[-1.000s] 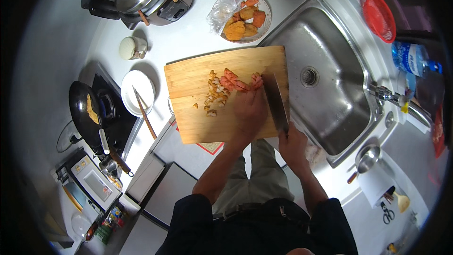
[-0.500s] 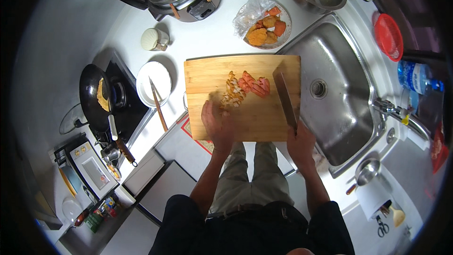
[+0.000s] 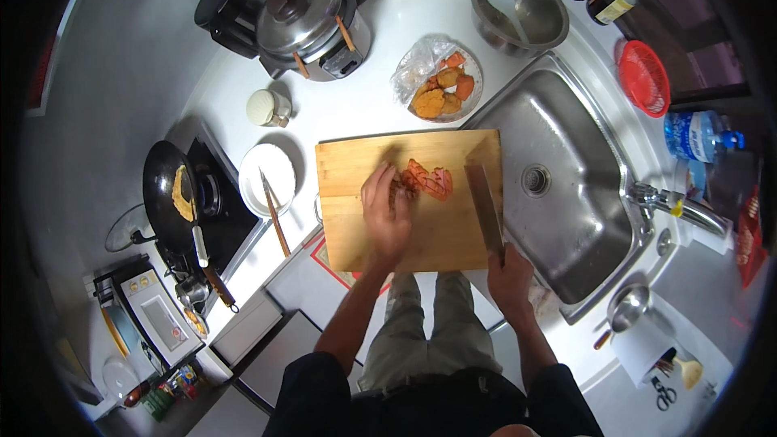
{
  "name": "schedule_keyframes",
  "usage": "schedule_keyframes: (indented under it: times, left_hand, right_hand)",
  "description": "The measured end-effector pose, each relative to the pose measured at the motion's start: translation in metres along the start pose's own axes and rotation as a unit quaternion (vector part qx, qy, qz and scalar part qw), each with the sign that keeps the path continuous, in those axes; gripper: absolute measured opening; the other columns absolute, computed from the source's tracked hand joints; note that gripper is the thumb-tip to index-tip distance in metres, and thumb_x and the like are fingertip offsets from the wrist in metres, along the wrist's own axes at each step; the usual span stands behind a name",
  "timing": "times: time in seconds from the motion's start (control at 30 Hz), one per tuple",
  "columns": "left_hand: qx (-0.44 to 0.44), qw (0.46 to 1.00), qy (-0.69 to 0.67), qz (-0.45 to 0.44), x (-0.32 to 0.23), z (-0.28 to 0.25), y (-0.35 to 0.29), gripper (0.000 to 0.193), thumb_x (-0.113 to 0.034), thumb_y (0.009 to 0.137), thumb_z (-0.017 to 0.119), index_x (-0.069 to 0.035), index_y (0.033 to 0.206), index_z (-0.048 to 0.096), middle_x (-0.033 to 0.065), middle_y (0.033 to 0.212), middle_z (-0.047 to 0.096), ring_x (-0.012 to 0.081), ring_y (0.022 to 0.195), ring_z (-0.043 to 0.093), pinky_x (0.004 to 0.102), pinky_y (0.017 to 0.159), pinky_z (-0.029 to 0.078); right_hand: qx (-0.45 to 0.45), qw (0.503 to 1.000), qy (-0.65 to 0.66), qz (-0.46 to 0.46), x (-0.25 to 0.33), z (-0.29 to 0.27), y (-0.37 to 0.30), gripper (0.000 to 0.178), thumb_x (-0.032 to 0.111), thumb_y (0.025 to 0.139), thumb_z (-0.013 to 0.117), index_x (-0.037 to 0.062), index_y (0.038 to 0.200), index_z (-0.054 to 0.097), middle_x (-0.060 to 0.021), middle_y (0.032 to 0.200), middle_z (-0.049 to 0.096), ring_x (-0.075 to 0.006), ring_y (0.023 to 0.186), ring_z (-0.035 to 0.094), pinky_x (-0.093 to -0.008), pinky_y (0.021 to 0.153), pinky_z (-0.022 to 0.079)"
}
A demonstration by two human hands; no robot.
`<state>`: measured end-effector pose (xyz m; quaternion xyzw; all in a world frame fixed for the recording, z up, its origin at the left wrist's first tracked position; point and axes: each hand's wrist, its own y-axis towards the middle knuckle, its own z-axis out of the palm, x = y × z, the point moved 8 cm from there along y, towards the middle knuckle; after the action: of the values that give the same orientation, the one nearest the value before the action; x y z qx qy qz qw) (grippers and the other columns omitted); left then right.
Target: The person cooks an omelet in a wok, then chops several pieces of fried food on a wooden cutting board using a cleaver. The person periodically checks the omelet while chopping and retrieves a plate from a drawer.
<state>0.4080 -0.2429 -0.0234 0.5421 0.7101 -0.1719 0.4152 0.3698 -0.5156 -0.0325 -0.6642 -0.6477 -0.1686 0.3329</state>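
Note:
On the wooden cutting board (image 3: 356,239) my left hand (image 3: 385,214) is cupped over a pile of chopped golden-brown pieces (image 3: 398,192), its fingers curled round them and hiding most. Touching that pile on the right are sliced pink-orange pieces (image 3: 429,180), some still lying together in strips. My right hand (image 3: 510,277) grips the handle of a kitchen knife (image 3: 486,212) with a broad blade. The blade points away from me over the board's right side, apart from the food.
Beyond the board stands a plate (image 3: 477,81) of golden and orange chunks, partly under plastic film. A steel sink (image 3: 575,218) lies right. At left are a white bowl (image 3: 283,163) with chopsticks (image 3: 275,214) and a black wok (image 3: 158,186) on the stove. A steel bowl (image 3: 558,28) stands far right.
My left hand has moved from the board's near left onto the golden pieces, covering them. The knife stays in my right hand at the right side. The whole view has shifted slightly.

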Motion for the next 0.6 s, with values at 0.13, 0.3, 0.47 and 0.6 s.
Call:
schedule_keyframes:
  times: [0.13, 0.3, 0.47, 0.6]
  left_hand:
    - [0.012, 0.994, 0.068, 0.085, -0.009, 0.033, 0.067, 0.048, 0.002, 0.079, 0.061, 0.005, 0.127, 0.056, 0.0244, 0.133, 0.053, 0.0413, 0.121, 0.050, 0.0458, 0.104, 0.040]
    - [0.024, 0.975, 0.173, 0.138, -0.020, 0.079, 0.124, 0.048, -0.001, 0.074, 0.067, 0.005, 0.121, 0.059, 0.0223, 0.130, 0.055, 0.0381, 0.116, 0.051, 0.0455, 0.102, 0.037]
    - [0.040, 0.978, 0.162, 0.126, -0.007, 0.090, 0.128, 0.038, -0.001, 0.069, 0.071, -0.002, 0.106, 0.063, 0.0134, 0.115, 0.061, 0.0310, 0.106, 0.054, 0.0437, 0.095, 0.036]
    - [0.044, 0.989, 0.105, 0.092, 0.008, 0.081, 0.126, 0.036, 0.002, 0.066, 0.076, -0.007, 0.098, 0.062, 0.0066, 0.096, 0.063, 0.0273, 0.095, 0.058, 0.0397, 0.091, 0.036]
  right_hand:
    - [0.003, 1.000, 0.015, 0.005, -0.005, 0.001, 0.000, 0.019, 0.012, 0.087, 0.063, 0.0007, 0.077, 0.051, -0.0221, 0.064, 0.056, -0.0452, 0.063, 0.058, -0.0497, 0.054, 0.042]
    - [0.009, 0.999, 0.031, 0.013, -0.016, -0.003, 0.003, 0.015, 0.011, 0.087, 0.061, 0.0031, 0.076, 0.053, -0.0186, 0.063, 0.056, -0.0414, 0.060, 0.058, -0.0502, 0.054, 0.041]
    - [0.001, 0.999, 0.044, 0.013, -0.028, -0.005, 0.009, 0.014, 0.010, 0.085, 0.062, 0.0035, 0.076, 0.053, -0.0173, 0.061, 0.054, -0.0395, 0.059, 0.057, -0.0486, 0.054, 0.041]
    - [-0.004, 0.999, 0.045, 0.018, -0.032, -0.006, 0.014, 0.015, 0.010, 0.084, 0.064, 0.0037, 0.076, 0.054, -0.0168, 0.061, 0.054, -0.0389, 0.059, 0.057, -0.0481, 0.054, 0.042]
